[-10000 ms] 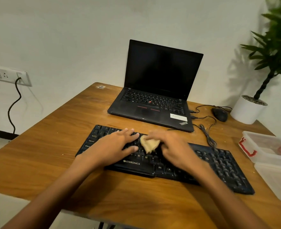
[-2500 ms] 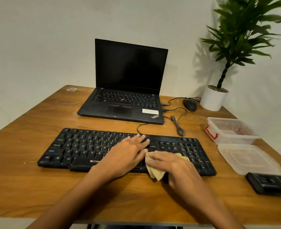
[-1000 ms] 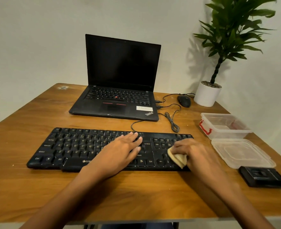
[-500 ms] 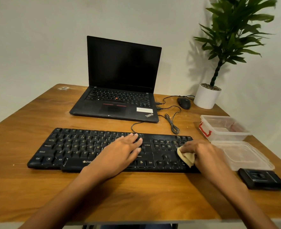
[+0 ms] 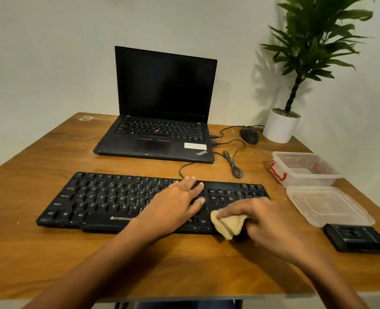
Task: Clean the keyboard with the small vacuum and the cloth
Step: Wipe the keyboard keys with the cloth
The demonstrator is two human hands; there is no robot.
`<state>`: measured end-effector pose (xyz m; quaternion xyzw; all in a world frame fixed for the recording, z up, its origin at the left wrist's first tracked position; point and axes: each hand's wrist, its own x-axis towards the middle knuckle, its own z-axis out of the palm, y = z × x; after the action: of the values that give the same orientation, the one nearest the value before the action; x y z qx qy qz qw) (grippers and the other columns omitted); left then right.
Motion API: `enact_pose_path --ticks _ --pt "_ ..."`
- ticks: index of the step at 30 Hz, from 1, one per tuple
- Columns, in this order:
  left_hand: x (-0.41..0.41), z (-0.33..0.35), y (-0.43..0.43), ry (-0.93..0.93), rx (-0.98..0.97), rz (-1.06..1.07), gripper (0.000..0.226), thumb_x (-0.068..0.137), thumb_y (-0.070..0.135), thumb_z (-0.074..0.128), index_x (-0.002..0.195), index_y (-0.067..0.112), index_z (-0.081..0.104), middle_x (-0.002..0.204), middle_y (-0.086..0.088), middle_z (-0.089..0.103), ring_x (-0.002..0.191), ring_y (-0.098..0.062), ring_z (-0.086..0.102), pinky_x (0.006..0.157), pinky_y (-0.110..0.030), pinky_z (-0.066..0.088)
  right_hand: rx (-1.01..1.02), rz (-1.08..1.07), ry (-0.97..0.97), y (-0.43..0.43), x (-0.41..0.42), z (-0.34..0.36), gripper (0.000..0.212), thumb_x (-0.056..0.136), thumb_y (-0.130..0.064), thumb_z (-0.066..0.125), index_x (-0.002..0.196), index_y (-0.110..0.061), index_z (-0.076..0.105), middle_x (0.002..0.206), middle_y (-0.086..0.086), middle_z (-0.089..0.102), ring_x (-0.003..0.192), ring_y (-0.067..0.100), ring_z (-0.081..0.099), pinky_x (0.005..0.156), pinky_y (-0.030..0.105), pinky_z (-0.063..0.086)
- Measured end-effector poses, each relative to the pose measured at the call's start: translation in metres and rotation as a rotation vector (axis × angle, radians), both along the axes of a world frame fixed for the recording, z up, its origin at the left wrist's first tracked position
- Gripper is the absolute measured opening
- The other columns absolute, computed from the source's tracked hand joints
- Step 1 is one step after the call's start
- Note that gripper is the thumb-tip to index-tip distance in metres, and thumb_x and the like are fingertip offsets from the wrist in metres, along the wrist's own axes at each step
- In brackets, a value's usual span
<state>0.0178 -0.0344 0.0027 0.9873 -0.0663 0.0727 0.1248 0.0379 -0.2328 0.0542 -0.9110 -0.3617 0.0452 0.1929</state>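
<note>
A black keyboard [image 5: 99,197] lies across the wooden desk in front of me. My left hand [image 5: 173,206] rests flat on its middle keys, fingers straight. My right hand [image 5: 260,219] grips a bunched tan cloth [image 5: 227,224] and presses it on the keyboard's front right edge, near the arrow keys. A flat black device [image 5: 356,239] that may be the small vacuum sits at the right, near the desk's front.
An open black laptop [image 5: 160,134] stands behind the keyboard, with cables [image 5: 233,161] and a mouse [image 5: 249,134] to its right. A potted plant [image 5: 280,126] occupies the back right corner. A clear plastic box [image 5: 305,170] and its lid [image 5: 327,208] lie on the right.
My right hand has slid the cloth from the keypad's far right toward me and leftward to the front edge. The left hand has stayed in place.
</note>
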Motion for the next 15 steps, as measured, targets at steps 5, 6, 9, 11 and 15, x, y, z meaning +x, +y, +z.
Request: enact_pose_path --ticks 5,6,9,11,15 --pt "0.002 -0.002 0.000 -0.019 0.009 0.006 0.052 0.099 0.041 0.026 0.146 0.020 0.022 0.154 -0.001 0.017 0.141 -0.014 0.014 0.113 -0.027 0.015 0.057 -0.093 -0.128 0.011 0.005 -0.004 0.063 0.080 0.008 0.046 0.119 -0.040 0.057 0.130 -0.019 0.053 0.119 0.002 0.046 0.100 0.029 0.039" --pt "0.001 -0.002 0.000 -0.016 0.007 0.008 0.052 0.099 0.041 0.026 0.146 0.021 0.021 0.154 -0.001 0.017 0.142 -0.014 0.014 0.113 -0.027 0.015 0.040 -0.091 -0.157 0.015 0.000 -0.011 0.063 0.081 0.008 0.045 0.123 -0.038 0.054 0.134 -0.019 0.049 0.124 0.002 0.043 0.103 0.024 0.033" --pt "0.000 0.000 -0.001 -0.005 0.002 0.009 0.051 0.099 0.041 0.027 0.146 0.021 0.021 0.155 -0.001 0.016 0.142 -0.014 0.013 0.112 -0.026 0.014 0.066 -0.009 -0.111 0.011 -0.012 -0.019 0.060 0.082 0.006 0.046 0.121 -0.038 0.056 0.130 -0.021 0.052 0.122 -0.004 0.042 0.102 0.012 0.026" --pt "0.000 0.000 -0.002 0.000 0.004 0.009 0.051 0.099 0.041 0.027 0.146 0.021 0.020 0.155 -0.001 0.015 0.142 -0.014 0.012 0.113 -0.026 0.013 0.115 0.032 0.012 0.003 -0.012 -0.009 0.058 0.079 0.007 0.050 0.105 -0.043 0.064 0.112 -0.030 0.058 0.104 -0.015 0.047 0.092 0.008 0.035" --pt "0.001 0.000 -0.001 -0.005 -0.010 0.013 0.051 0.098 0.041 0.027 0.146 0.022 0.021 0.155 -0.002 0.016 0.142 -0.013 0.013 0.113 -0.026 0.013 0.205 -0.018 -0.057 0.014 0.014 0.002 0.058 0.079 0.009 0.051 0.100 -0.043 0.065 0.095 -0.038 0.049 0.087 -0.012 0.050 0.076 0.004 0.041"
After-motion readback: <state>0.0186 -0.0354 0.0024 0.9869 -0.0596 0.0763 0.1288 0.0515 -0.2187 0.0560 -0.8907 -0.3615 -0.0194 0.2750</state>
